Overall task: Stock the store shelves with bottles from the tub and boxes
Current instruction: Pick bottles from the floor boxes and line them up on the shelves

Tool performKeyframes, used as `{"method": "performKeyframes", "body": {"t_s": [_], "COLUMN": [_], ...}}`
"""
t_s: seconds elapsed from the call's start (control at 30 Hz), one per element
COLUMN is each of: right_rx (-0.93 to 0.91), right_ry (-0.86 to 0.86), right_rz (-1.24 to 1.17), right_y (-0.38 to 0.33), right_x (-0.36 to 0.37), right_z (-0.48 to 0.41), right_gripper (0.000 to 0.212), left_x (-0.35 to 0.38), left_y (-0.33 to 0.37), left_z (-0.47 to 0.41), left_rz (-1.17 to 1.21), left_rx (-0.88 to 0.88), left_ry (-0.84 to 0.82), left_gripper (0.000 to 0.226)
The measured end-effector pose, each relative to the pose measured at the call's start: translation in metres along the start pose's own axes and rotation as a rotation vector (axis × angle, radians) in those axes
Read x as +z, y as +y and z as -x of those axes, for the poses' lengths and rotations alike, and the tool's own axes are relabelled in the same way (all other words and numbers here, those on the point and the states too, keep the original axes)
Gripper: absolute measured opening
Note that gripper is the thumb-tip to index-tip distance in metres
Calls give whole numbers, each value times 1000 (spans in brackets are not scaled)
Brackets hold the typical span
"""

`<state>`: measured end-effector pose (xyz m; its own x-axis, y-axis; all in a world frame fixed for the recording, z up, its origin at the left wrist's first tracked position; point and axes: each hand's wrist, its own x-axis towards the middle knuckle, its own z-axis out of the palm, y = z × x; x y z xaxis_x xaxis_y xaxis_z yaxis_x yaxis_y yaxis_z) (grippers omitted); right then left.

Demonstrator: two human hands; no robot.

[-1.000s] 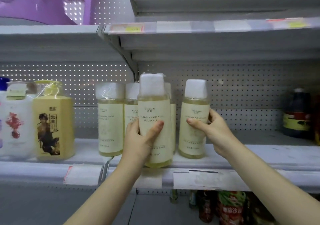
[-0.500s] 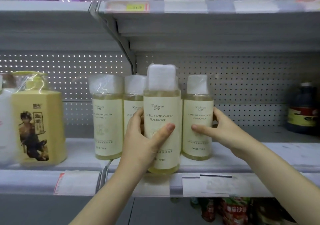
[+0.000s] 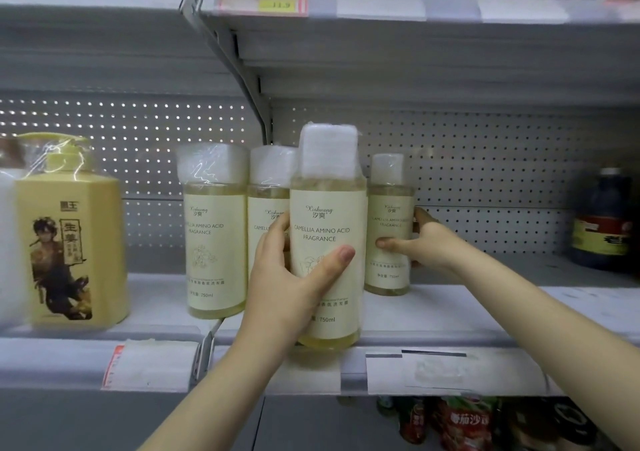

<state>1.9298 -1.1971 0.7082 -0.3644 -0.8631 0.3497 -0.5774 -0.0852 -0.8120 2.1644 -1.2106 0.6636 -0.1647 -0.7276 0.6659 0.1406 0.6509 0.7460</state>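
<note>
- front bottle (image 3: 328,242): pale yellow, cream label, wrapped white cap; upright at the shelf (image 3: 450,315) edge; gripped by the left hand (image 3: 291,277)
- right bottle (image 3: 389,235): same kind; upright, further back; held by the right hand (image 3: 426,242)
- left bottle (image 3: 214,235) and middle bottle (image 3: 268,215): upright, side by side

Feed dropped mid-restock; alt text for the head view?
The left hand grips a pale camellia shampoo bottle at the grey shelf's front edge; the right hand grips a matching bottle standing further back. Two more matching bottles and a yellow pump bottle stand to the left, a dark bottle far right.
</note>
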Motion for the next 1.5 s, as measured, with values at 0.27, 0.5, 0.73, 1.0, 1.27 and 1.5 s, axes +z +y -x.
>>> {"method": "performKeyframes", "body": {"t_s": [0.27, 0.5, 0.73, 1.0, 1.27, 1.5], "right_rx": [15, 33, 57, 55, 79, 98], "right_ry": [-51, -115, -133, -166, -149, -159], "right_rz": [34, 194, 169, 232, 254, 209], "right_y": [5, 5, 16, 30, 42, 46], "right_x": [10, 8, 13, 15, 21, 26], "right_z": [-40, -59, -88, -121, -150, -168], "right_gripper": [53, 56, 45, 44, 41, 35], "left_x": [2, 2, 2, 1, 1, 1], "left_y": [-2, -2, 2, 4, 5, 4], "left_z": [0, 0, 1, 2, 3, 2], "left_rz": [-22, -39, -52, -59, -51, -46], "left_rx": [1, 7, -9, -6, -14, -15], "left_ry": [10, 11, 11, 10, 7, -3], "left_gripper": [81, 81, 77, 75, 68, 67]}}
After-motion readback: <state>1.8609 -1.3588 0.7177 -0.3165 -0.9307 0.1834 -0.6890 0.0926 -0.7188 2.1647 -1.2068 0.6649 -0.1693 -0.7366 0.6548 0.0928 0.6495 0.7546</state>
